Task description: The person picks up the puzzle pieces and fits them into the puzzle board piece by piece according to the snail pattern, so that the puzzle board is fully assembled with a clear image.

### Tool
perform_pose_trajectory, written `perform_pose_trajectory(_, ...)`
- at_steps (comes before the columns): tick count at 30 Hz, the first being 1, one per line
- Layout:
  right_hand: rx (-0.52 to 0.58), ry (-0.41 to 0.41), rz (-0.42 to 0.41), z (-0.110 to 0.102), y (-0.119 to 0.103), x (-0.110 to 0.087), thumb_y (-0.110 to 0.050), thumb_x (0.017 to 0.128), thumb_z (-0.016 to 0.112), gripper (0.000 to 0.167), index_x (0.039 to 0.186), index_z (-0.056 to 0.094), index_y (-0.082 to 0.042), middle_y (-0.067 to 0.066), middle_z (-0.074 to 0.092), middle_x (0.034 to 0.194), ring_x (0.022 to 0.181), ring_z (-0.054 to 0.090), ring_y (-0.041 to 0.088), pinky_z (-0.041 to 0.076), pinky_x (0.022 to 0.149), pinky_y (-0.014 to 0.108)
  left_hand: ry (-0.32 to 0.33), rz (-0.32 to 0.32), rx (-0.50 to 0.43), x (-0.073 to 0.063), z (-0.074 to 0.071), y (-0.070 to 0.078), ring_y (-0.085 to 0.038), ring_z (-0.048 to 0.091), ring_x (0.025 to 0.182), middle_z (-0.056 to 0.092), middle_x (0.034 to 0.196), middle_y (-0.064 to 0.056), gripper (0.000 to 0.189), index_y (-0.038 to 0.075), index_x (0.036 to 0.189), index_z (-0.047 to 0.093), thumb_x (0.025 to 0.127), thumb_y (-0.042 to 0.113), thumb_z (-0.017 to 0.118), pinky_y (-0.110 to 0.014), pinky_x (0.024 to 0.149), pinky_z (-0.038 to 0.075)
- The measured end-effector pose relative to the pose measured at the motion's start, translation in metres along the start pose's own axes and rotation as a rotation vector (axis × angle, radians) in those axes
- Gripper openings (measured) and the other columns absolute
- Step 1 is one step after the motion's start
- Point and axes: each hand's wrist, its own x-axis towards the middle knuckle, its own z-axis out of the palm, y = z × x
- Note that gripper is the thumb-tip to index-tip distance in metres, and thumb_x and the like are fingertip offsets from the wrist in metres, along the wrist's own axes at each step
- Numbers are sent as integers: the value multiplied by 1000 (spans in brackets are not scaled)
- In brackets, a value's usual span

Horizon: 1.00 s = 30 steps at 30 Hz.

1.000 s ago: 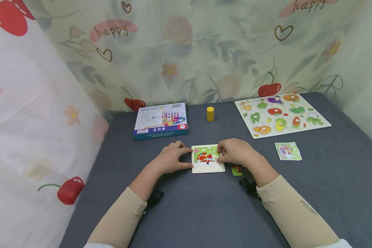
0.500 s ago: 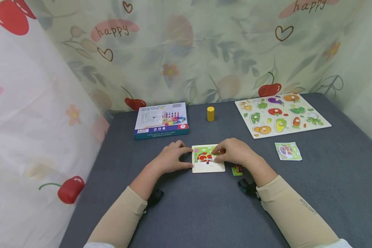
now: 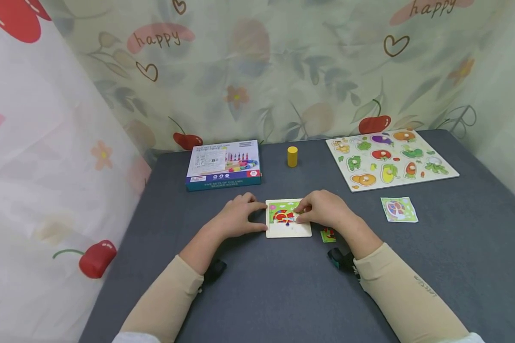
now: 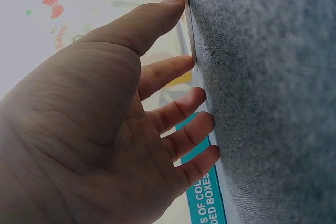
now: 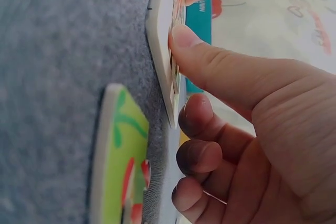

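Note:
A small white-framed puzzle board (image 3: 288,231) lies mid-table, its upper part covered by a green picture with a red figure. At its left edge rest the thumb and index fingertip of my left hand (image 3: 239,217), the other fingers spread. My right hand (image 3: 326,209) pinches a thin puzzle piece (image 5: 175,77) between thumb and index finger over the board's right part; the fingers partly hide it. In the right wrist view the thumb sits against that piece, close over the board. Another puzzle piece (image 3: 328,236), green and red, lies on the table under the right hand.
At the back left lies a flat box (image 3: 223,166); a yellow cylinder (image 3: 292,156) stands beside it. A large vegetable puzzle board (image 3: 392,159) lies back right, with a square picture card (image 3: 399,209) in front. Patterned curtains (image 3: 257,71) enclose the dark table (image 3: 283,290).
My right fingertips have shifted slightly left across the puzzle board, from its right edge inward. The left hand has stayed at the board's left edge.

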Motion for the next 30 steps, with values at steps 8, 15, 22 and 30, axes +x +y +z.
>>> perform_pose_trajectory(8, 60, -20, 58, 0, 0, -1, -29, 85, 86, 22, 104, 83, -19, -5, 69, 84, 76, 58, 16, 45, 70, 35, 0, -7, 7, 1, 0, 0, -20, 45, 112, 51, 132, -4, 68, 27, 148, 58, 89, 57, 74, -39, 92, 43)
perform_pose_trajectory(15, 156, -49, 16, -4, 5, -2, -24, 85, 86, 22, 105, 83, -14, -5, 73, 89, 76, 59, 14, 47, 71, 34, 6, 0, 6, 1, 1, -1, -20, 45, 111, 51, 132, -4, 68, 26, 148, 58, 89, 57, 74, -39, 91, 42)
perform_pose_trajectory(22, 132, -19, 23, 0, 8, 0, -29, 83, 88, 23, 103, 84, -18, -8, 72, 85, 77, 59, 14, 47, 70, 34, 2, 2, -1, 0, 0, 0, -20, 45, 111, 51, 131, -5, 69, 26, 148, 58, 89, 57, 74, -39, 91, 42)
perform_pose_trajectory(30, -20, 8, 38, 1, -2, -2, -33, 83, 87, 20, 99, 84, -22, -11, 70, 80, 71, 58, 12, 46, 67, 35, -3, 0, 7, 0, -1, 1, -20, 45, 111, 50, 131, -4, 68, 26, 148, 57, 89, 56, 74, -38, 91, 42)
